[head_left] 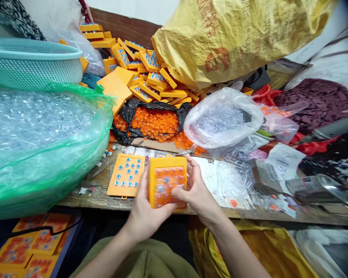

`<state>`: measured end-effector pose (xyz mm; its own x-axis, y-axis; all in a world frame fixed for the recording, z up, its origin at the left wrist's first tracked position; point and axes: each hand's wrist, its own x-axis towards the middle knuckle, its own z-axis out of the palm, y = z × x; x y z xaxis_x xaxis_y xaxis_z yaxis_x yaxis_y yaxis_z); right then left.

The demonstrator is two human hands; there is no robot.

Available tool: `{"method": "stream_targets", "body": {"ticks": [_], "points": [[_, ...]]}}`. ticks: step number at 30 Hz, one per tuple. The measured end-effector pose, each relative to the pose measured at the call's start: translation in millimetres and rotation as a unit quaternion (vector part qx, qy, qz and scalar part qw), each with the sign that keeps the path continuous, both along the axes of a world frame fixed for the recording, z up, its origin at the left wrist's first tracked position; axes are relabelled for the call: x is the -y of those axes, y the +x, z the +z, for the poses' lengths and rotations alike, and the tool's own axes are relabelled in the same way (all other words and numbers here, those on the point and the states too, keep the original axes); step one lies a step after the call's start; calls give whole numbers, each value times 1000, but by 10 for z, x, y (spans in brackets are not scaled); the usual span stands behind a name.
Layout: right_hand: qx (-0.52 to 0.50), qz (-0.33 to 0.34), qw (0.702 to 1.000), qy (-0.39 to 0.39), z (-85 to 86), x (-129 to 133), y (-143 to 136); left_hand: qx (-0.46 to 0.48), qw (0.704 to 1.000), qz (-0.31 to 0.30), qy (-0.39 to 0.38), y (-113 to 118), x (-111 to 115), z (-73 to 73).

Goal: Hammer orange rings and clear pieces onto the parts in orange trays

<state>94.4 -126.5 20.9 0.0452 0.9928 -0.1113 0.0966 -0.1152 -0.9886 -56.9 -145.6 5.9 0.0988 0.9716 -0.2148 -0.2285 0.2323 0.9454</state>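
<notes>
Near the table's front edge, my left hand [146, 216] is closed around the left side of a square orange case [169, 166] with rows of small clear and orange parts in its face. My right hand [194, 189] grips the case's right side, its thumb pressed on the parts in the face. The case is slightly blurred. Just left of it, another orange tray [126, 175] lies flat on the table, with small blue-centred pieces in some of its slots. Behind the hands, a black bag [127, 112] holds many small orange rings [155, 123], and some have spilled in front.
A green bag [98, 150] of clear plastic pieces bulges at the left, below a light-blue basket [60, 58]. Orange cases [145, 88] are piled at the back beside a yellow sack [234, 38]. A white bag [191, 131] and a metal cup [321, 189] stand right.
</notes>
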Motion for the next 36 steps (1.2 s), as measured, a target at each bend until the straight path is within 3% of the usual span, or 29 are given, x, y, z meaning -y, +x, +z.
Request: {"method": "stream_targets", "body": {"ticks": [3, 5, 7, 11, 15, 20, 25, 28, 32, 34, 36], "points": [[-168, -20, 981, -91, -54, 109, -167, -52, 992, 112, 12, -433, -67, 150], [-202, -21, 969, -141, -158, 163, -331, -114, 976, 179, 46, -689, -149, 170], [-216, -7, 961, -173, -274, 191, -520, -142, 968, 194, 64, -841, -224, 142], [-245, -47, 952, -179, -397, 182, -822, -139, 973, 170, 68, -833, -270, 73], [-270, -81, 946, -161, -326, 182, -865, -88, 983, 155, 43, -632, -240, 108], [-313, -106, 932, -150, -213, 212, -499, 60, 993, 98, -20, -385, -218, 204], [-149, -149, 970, -118, -11, -44, 383, 54, 993, 67, -77, -543, -289, 163], [-9, -71, 995, -62, 167, -367, 756, -25, 993, 48, -106, -737, -367, 89], [59, 108, 988, -94, 210, -833, 631, -168, 980, 47, -97, -938, -387, -12], [94, 205, 969, -106, 136, -1026, 407, -313, 948, 29, -45, -1040, -336, -44], [128, 280, 946, -103, 35, -1169, 199, -458, 887, 17, 52, -1124, -279, -50]]}}
